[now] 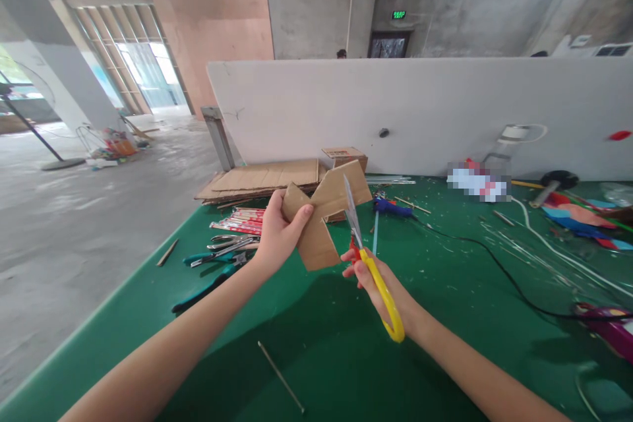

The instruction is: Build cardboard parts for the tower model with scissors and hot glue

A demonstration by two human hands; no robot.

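I see a notched cardboard piece (337, 192) raised over the worktop (435, 270), pinched in the left hand's (279, 232) grip; right of that piece, the right hand's (372, 288) grip holds yellow-and-red-handled scissors (370, 264), blades partly open or closed, I can't tell.

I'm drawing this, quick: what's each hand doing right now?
Left hand: closed, holding a cardboard piece.
Right hand: holding yellow-handled scissors.

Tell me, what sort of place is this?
Probably a craft workspace in an unfinished building: teal-handled metal pliers and a stack of flat brown cardboard sheets lie on a smooth green worktable, and a bare grey concrete wall rises beyond.
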